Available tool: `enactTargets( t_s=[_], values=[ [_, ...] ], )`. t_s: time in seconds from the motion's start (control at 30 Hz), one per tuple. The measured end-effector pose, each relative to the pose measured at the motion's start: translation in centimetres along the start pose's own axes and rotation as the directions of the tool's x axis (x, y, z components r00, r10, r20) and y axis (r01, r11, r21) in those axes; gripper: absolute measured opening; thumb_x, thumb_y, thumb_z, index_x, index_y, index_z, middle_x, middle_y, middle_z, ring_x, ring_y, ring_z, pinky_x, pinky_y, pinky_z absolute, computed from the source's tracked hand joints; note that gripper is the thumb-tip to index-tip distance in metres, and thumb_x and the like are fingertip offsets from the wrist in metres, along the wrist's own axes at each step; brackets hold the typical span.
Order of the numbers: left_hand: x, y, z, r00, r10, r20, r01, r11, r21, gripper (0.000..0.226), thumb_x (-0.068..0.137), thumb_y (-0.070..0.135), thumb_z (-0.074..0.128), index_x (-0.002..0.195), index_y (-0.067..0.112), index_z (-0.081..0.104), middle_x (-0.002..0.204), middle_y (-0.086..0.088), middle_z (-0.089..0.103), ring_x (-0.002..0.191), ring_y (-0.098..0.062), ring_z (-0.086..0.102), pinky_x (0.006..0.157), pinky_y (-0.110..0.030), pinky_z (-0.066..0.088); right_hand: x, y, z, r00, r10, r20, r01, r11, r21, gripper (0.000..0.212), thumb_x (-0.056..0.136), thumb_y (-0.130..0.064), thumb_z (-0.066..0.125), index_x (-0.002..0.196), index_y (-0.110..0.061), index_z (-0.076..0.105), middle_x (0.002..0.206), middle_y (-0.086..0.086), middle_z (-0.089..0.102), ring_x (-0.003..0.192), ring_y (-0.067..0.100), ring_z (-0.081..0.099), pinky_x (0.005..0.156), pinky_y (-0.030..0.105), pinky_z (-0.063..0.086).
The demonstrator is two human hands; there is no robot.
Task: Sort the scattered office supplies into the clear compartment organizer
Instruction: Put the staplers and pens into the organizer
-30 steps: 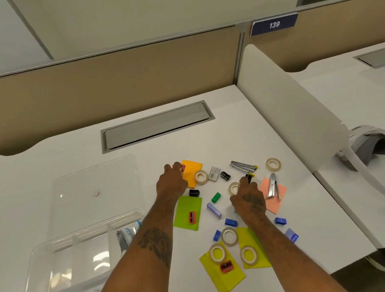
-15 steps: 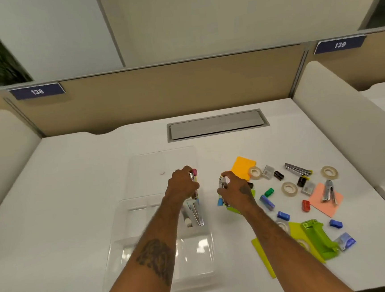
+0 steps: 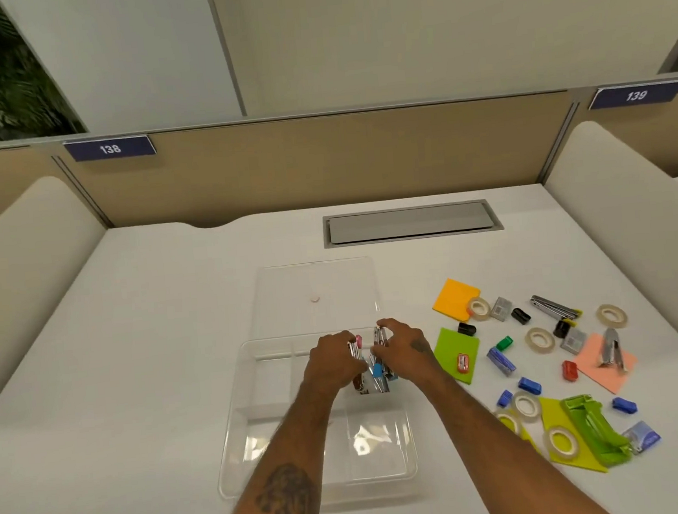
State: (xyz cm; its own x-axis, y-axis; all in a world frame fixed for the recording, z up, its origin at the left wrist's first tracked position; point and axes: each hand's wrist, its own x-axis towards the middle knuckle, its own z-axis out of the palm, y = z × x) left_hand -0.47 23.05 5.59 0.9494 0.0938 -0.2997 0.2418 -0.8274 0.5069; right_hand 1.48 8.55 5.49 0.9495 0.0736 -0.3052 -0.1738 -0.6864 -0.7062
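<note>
The clear compartment organizer (image 3: 237, 425) lies on the white desk in front of me, its clear lid (image 3: 315, 287) flat behind it. Both hands hover over its far right compartment, where several small staplers (image 3: 375, 380) lie. My left hand (image 3: 332, 358) grips a metal stapler with a pink end (image 3: 355, 345). My right hand (image 3: 402, 347) grips a silver stapler (image 3: 378, 335). Scattered supplies lie to the right: tape rolls (image 3: 539, 339), sharpeners, staple boxes and sticky notes.
A green hole punch (image 3: 592, 427) rests on yellow-green notes near the right front. An orange note pad (image 3: 453, 298) and a pink note carrying a stapler (image 3: 612, 349) lie further right. A grey cable hatch (image 3: 410, 222) sits at the back. Padded dividers flank the desk.
Both hands carried staplers leftward from the scattered pile to the organizer's far right compartment. My view swung left, centring the organizer.
</note>
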Motion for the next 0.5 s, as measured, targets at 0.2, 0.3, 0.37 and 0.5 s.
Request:
enactTargets(
  t_s=[0.2,0.3,0.37,0.5],
  values=[
    [0.2,-1.2,-1.0,0.998,-0.004,-0.063,0.007,0.998,0.056,0.051,0.088,0.043,0.062,0.136,0.027,0.052,0.134,-0.005,0.054,0.123,-0.025,0.053,0.101,-0.036,0.043,0.6,0.0,0.1,0.994,-0.003,-0.112,-0.017,0.985,-0.174,0.046,0.092,-0.028,0.048,0.137,-0.022,0.042,0.133,0.012,0.048,0.122,0.028,0.049,0.099,0.036,0.042],
    [0.3,-1.6,-1.5,0.991,0.070,-0.110,-0.047,0.979,0.199,0.058,0.094,0.047,0.050,0.147,0.025,0.037,0.142,-0.009,0.044,0.130,-0.027,0.044,0.102,-0.041,0.042,0.8,0.5,-0.6,0.984,-0.045,-0.172,0.005,0.973,-0.230,0.045,0.092,-0.027,0.046,0.137,-0.022,0.042,0.136,0.010,0.044,0.123,0.028,0.045,0.099,0.038,0.042],
    [0.4,-1.6,-1.7,0.986,0.109,-0.128,-0.072,0.960,0.271,0.067,0.095,0.054,0.044,0.152,0.024,0.024,0.154,-0.011,0.030,0.140,-0.029,0.031,0.108,-0.045,0.036,0.6,1.1,-1.2,0.972,-0.079,-0.219,0.011,0.955,-0.296,0.047,0.094,-0.031,0.045,0.140,-0.022,0.039,0.144,0.010,0.038,0.129,0.028,0.040,0.103,0.040,0.041],
    [0.5,-1.3,-1.4,0.977,0.170,-0.132,-0.120,0.940,0.320,0.078,0.096,0.059,0.037,0.155,0.026,-0.001,0.164,-0.010,-0.002,0.151,-0.029,0.000,0.119,-0.051,0.014,-0.2,3.0,-2.5,0.964,-0.069,-0.257,-0.044,0.911,-0.409,0.056,0.097,-0.043,0.039,0.148,-0.023,0.026,0.158,0.013,0.017,0.144,0.031,0.019,0.112,0.046,0.030]
  ],
)
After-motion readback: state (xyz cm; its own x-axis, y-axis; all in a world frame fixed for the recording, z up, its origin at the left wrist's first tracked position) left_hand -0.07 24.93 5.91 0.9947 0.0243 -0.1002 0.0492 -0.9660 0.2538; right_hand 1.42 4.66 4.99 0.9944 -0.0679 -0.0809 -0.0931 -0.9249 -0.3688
